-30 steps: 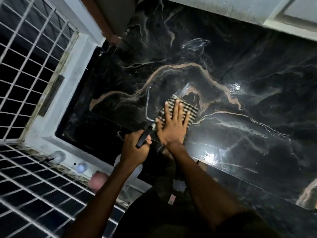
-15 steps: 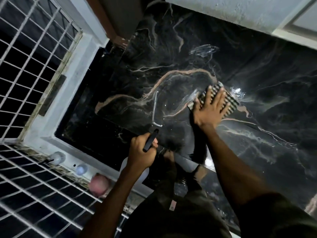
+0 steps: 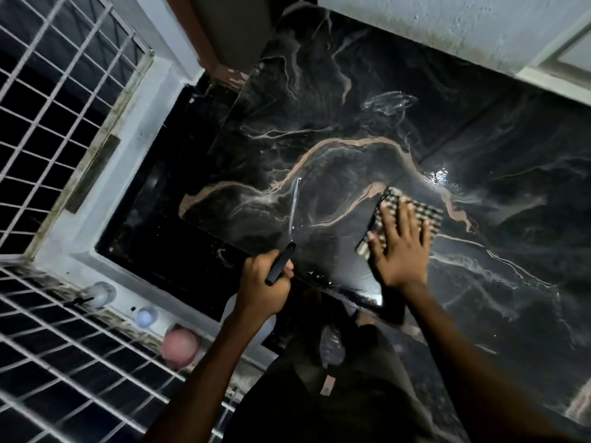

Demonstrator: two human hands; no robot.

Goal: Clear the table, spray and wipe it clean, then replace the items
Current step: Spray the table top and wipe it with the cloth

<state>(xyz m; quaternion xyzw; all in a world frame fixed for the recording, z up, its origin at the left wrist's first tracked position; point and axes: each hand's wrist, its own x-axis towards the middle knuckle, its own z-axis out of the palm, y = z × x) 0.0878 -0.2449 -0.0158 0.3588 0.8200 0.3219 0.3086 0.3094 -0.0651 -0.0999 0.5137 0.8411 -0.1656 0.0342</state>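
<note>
A glossy black marble table [image 3: 367, 100] with tan and white veins fills the middle of the view. A folded checked cloth [image 3: 428, 212] lies flat on it near the front edge. My right hand [image 3: 399, 247] presses down on the cloth with fingers spread and straight. My left hand [image 3: 262, 282] grips a spray bottle [image 3: 252, 327] at the table's front edge; its black trigger head [image 3: 280, 263] sticks up from my fist and the pale body hangs below, mostly hidden by my wrist. Wet streaks shine on the marble.
A white window frame [image 3: 124, 174] with a metal grille [image 3: 54, 100] runs along the left. Pale round objects [image 3: 145, 316] and a pink one [image 3: 179, 346] sit on the ledge below. A white wall [image 3: 447, 30] bounds the table's far side.
My right hand slid the cloth out to the right across the marble, then drew it back a little toward the front edge. My left hand kept the spray bottle in place.
</note>
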